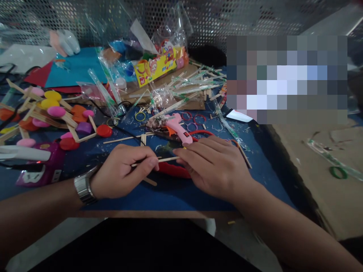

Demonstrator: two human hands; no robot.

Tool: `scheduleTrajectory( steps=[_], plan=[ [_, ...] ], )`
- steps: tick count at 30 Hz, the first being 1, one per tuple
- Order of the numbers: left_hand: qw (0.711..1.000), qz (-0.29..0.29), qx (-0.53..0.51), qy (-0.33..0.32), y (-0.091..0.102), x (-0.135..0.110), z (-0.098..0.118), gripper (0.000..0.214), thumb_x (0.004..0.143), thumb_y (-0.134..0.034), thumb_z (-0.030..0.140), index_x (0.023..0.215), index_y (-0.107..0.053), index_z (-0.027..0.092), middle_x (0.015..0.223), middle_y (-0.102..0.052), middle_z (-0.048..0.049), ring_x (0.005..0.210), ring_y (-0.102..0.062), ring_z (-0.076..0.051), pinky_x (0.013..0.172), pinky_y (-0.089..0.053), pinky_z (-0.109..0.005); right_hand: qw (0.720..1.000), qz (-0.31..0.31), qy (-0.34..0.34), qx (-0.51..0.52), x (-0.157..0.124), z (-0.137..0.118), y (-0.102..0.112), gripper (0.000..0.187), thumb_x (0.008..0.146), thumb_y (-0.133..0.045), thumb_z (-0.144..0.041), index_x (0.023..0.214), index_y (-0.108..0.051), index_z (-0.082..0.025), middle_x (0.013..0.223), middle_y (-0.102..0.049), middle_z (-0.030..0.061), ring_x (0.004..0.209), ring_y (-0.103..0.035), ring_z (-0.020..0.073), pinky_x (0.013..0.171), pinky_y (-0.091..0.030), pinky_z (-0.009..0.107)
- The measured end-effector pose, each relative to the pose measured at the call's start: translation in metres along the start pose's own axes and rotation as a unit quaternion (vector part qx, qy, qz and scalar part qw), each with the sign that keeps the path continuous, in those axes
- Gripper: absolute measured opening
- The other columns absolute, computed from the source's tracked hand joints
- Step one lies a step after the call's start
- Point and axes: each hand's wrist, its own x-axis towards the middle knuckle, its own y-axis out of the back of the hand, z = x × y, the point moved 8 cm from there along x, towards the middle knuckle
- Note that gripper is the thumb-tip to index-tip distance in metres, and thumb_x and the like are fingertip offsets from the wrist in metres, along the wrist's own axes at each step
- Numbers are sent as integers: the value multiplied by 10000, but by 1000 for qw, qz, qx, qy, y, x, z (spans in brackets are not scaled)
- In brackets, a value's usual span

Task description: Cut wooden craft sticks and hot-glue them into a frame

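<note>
Between my two hands a thin wooden stick [168,160] spans above the blue table [121,198]. My left hand [124,170], with a metal watch at the wrist, pinches its left end between thumb and forefinger. The fingertips of my right hand [218,162] close on the stick's other end, and the palm faces down. A red curved thing [173,170] lies beneath the stick, partly covered by my right hand. Just beyond my hands rests a pink glue gun [180,128]. Another flat stick [149,181] lies under my left hand.
Stick models with coloured rounded pieces [56,111] stand at the left, behind a purple power strip [42,162] with a white plug. Plastic-wrapped sticks [195,85], a yellow packet [155,66] and coloured rings fill the back. Cardboard [309,170] lies at the right.
</note>
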Motion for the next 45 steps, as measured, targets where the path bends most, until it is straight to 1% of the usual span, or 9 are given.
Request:
scheduleTrajectory(
  steps=[4, 10, 14, 20, 24, 27, 35, 40, 45],
  plan=[
    [999, -23, 34, -27, -7, 0, 4, 247, 1002, -500, 220, 822, -662, 172, 658, -680, 46, 558, -602, -64, 559, -398, -169, 999, -26, 24, 6, 0, -8, -6, 219, 991, -497, -146, 1025, -712, -129, 792, -717, 51, 718, -620, 201, 661, -428, 344],
    [995, -29, 86, -52, -12, -1, 6, 283, 1016, -479, 246, 789, -630, 169, 636, -645, 39, 540, -559, -84, 545, -366, -203, 999, -50, 21, 7, 1, -11, -10, 271, 1003, -447, -143, 930, -708, -146, 714, -636, 33, 671, -566, 195, 620, -355, 348],
    [992, -62, 91, -59, -17, -2, 6, 261, 1020, -443, 234, 832, -614, 172, 647, -655, 29, 561, -597, -105, 538, -362, -221, 998, -57, 24, 0, 0, -13, -10, 243, 1009, -482, -179, 896, -698, -171, 665, -581, 11, 617, -498, 186, 590, -305, 351],
    [991, -112, 62, -43, -25, -5, 4, 299, 1041, -399, 301, 822, -567, 185, 616, -600, 35, 527, -588, -119, 506, -340, -244, 998, -59, 32, 10, 1, -16, -11, 259, 1010, -469, -170, 871, -687, -177, 632, -530, 0, 606, -437, 173, 585, -266, 344],
    [990, -133, 32, -26, -29, -5, 2, 286, 1047, -386, 294, 861, -572, 183, 666, -625, 26, 582, -627, -125, 534, -379, -230, 997, -62, 32, 27, 1, -15, -11, 311, 1024, -438, -181, 818, -670, -175, 630, -521, 1, 606, -420, 163, 581, -247, 341],
    [990, -134, 23, -30, -28, -5, 3, 280, 1050, -374, 267, 859, -562, 188, 672, -609, 32, 589, -615, -118, 551, -391, -222, 997, -61, 29, 37, 1, -14, -12, 331, 1038, -418, -189, 827, -673, -178, 625, -514, -4, 598, -414, 159, 575, -237, 340],
    [989, -126, -14, -72, -24, -4, 10, 226, 1046, -388, 216, 869, -528, 205, 696, -590, 39, 587, -567, -103, 553, -380, -206, 997, -39, 26, 67, -1, -13, -10, 332, 1027, -422, -162, 828, -688, -185, 616, -513, -14, 581, -426, 149, 562, -254, 330],
    [987, -143, -30, -67, -26, -5, 9, 238, 1054, -373, 235, 899, -551, 199, 685, -561, 37, 583, -536, -105, 566, -389, -205, 996, -37, 28, 72, -2, -14, -9, 326, 1009, -436, -142, 821, -699, -184, 619, -520, -10, 574, -427, 157, 555, -264, 336],
    [986, -144, -48, -67, -24, -3, 11, 266, 1053, -374, 236, 828, -511, 199, 650, -508, 50, 555, -494, -95, 553, -380, -192, 995, -42, 29, 86, -1, -14, -8, 340, 1008, -427, -133, 816, -702, -187, 611, -511, -10, 572, -421, 157, 559, -272, 334]
  ],
)
